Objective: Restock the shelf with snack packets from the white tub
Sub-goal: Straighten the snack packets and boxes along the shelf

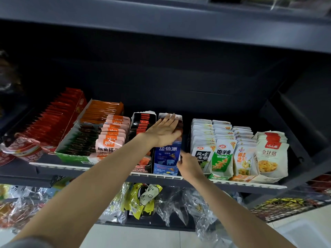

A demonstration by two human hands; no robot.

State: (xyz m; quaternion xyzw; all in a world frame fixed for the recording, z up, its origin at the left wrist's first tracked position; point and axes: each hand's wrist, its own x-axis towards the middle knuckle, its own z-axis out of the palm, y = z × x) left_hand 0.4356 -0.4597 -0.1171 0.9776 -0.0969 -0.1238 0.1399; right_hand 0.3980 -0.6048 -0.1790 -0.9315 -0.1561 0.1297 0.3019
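A blue display box point(167, 159) of snack packets stands at the middle of the dark shelf point(86, 168). My left hand point(165, 130) lies flat with straight fingers on the brown packets point(179, 126) inside that box. My right hand point(189, 166) grips the box's front right corner with curled fingers. The white tub shows only as a pale corner point(304, 233) on the floor at the lower right.
Left of the blue box stand a black-and-red box point(141, 125), pink packets point(112, 140), an orange box point(103, 110) and red packets point(53, 115). To the right are rows of white pouches point(223, 154). Bagged snacks point(143, 199) hang below the shelf.
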